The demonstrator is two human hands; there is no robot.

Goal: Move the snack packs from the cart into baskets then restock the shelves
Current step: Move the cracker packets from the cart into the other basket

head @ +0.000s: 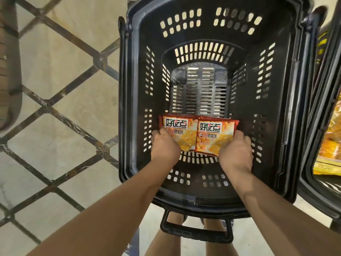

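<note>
Nearest you, your left hand (165, 145) grips the left snack pack (178, 133) and your right hand (236, 151) grips the right snack pack (214, 137), side by side, low at the near end of the black basket (134, 108). This looks like the loading step. Next, release both packs and fetch more.

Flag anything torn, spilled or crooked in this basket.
Nothing stands out. The left pack and right pack sit side by side, intact, at the near end of the black basket, the left hand and right hand each gripping one. No spill shows.
</note>
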